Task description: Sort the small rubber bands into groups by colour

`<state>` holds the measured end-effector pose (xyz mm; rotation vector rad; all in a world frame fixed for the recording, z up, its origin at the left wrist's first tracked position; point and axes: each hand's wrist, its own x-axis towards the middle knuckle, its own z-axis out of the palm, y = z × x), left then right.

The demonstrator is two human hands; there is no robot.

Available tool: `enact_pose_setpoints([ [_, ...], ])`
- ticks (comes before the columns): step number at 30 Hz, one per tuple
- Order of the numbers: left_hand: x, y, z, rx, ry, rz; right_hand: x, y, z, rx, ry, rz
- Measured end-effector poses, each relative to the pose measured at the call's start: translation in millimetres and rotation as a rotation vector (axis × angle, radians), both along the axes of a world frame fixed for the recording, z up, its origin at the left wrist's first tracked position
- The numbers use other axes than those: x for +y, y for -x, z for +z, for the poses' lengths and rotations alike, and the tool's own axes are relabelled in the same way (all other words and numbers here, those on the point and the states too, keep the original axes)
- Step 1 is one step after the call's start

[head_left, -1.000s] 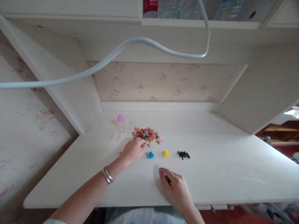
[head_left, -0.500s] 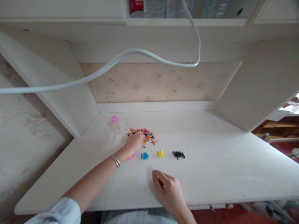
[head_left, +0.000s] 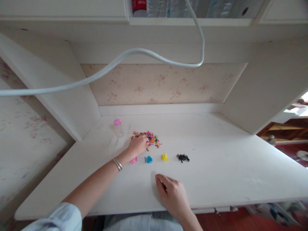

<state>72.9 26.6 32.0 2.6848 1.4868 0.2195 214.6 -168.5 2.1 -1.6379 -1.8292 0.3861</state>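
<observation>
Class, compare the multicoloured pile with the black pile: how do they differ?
The multicoloured pile mixes many colours; the black pile shows one. The multicoloured pile spreads wider than the black pile. The left hand partly covers the multicoloured pile, while both hands are clear of the black pile. Both lie on the white desk.

A white table point(head_left: 204, 183) sits in a nook between white side panels point(head_left: 257, 83), backed by cream wallpaper point(head_left: 192, 93) printed with pink flowers point(head_left: 176, 94). White cabinets point(head_left: 64, 11) run overhead, an open compartment point(head_left: 190, 21) between their doors. Reddish flooring point(head_left: 211, 223) shows below the table's front edge, and a bright patch point(head_left: 305, 97) lights the far right, above brown wooden shelving point(head_left: 286, 127).
</observation>
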Motion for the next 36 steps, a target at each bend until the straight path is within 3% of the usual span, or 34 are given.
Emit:
enact_pose_setpoints([
  [36, 11, 14, -5.1, -0.209, -0.011, 0.040, -1, 3, 4.3, -0.104, -0.002, -0.002],
])
